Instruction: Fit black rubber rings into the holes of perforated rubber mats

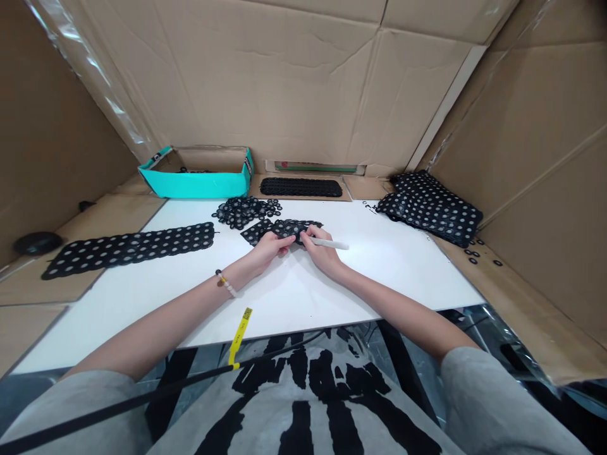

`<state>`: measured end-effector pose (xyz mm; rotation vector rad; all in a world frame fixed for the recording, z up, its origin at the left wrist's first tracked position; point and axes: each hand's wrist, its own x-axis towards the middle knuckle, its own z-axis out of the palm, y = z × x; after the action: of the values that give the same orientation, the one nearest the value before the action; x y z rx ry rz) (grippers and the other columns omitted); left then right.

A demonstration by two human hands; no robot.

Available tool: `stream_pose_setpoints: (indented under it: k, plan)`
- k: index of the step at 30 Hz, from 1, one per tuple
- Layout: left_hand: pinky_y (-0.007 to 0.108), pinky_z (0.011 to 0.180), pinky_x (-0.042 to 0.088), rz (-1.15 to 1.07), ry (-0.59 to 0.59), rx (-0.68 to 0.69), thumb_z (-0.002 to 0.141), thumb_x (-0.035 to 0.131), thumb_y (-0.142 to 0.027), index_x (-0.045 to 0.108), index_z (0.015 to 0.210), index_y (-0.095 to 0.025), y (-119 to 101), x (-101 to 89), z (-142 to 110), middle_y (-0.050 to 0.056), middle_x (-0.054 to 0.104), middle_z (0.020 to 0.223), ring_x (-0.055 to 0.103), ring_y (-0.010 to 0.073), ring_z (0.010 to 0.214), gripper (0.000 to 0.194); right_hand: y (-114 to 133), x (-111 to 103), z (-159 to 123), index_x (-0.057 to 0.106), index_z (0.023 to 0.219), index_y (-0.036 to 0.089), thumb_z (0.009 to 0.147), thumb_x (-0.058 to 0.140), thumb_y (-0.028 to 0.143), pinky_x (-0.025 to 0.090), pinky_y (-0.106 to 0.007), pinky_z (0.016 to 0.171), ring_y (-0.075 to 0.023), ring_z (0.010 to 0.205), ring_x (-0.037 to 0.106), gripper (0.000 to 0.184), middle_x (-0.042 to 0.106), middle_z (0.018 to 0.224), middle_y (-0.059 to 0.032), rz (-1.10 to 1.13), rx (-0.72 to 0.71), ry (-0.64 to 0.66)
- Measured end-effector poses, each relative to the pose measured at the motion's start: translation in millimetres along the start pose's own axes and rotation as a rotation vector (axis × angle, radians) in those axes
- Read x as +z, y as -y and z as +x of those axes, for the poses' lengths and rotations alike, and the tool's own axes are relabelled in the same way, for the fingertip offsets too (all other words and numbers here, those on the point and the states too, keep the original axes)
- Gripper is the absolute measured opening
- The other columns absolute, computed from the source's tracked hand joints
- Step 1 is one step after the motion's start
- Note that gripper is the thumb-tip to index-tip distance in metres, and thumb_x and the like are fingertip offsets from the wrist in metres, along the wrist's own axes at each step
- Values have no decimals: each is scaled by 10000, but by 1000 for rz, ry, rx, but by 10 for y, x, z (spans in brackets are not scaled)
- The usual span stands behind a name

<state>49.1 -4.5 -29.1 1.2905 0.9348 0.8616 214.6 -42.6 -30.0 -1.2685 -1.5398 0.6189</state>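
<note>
Two bare hands are brought together in the head view over a short perforated black strip (282, 230), which lies near the middle of a white board (393, 265). The strip is clamped by the left hand (268, 248), and a white stick (329, 243) is pinched in the right hand (322, 251) (perhaps a marker, held for working on the strip). A pile of black rings (246, 212) is left within reach, just beyond; a longer strip (128, 249) lies left, and stacked strips (429, 208) lie right.

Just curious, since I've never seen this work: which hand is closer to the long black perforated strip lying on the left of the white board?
The left hand is nearer, sitting just to the right of the black perforated strip. The right hand, gripping a white stick, lies farther right, beyond the left hand.
</note>
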Motion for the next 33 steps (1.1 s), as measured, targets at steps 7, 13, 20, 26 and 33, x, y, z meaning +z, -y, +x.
stream_pose_setpoints:
  k: [7,13,20,26,33]
  plan:
    - [245,468,342,-80,14,-22,650,803,-395,613,632,-145,-48,13,18,-2,532,555,455,100,488,315,-101,-76,126,469,603,219,811,562,453,369,-271,631,-149,635,454,327,480,598,28,159,62,7]
    - [262,565,450,-144,37,50,596,840,-400,644,750,-122,-142,88,-90,42,631,673,574,140,601,374,-31,-184,174,437,590,207,675,694,482,433,-246,635,-127,654,482,385,497,638,33,638,276,-32]
    - [255,496,423,-130,19,49,622,831,-421,643,775,-128,-69,172,-112,32,623,666,547,125,542,380,38,-174,144,466,581,200,683,704,483,474,-265,674,-119,648,484,384,484,617,34,624,219,53]
    - [252,512,425,-129,-74,55,627,829,-397,645,744,-131,-74,163,-96,25,632,664,527,110,531,344,-17,-142,157,467,558,201,688,684,468,511,-284,680,-123,642,478,368,480,602,34,581,226,-22]
    - [278,540,434,-140,-126,0,607,825,-432,656,767,-123,-103,183,-112,44,664,715,543,129,550,386,-57,-124,153,471,576,205,708,659,489,499,-264,649,-120,622,462,365,468,590,39,489,200,10]
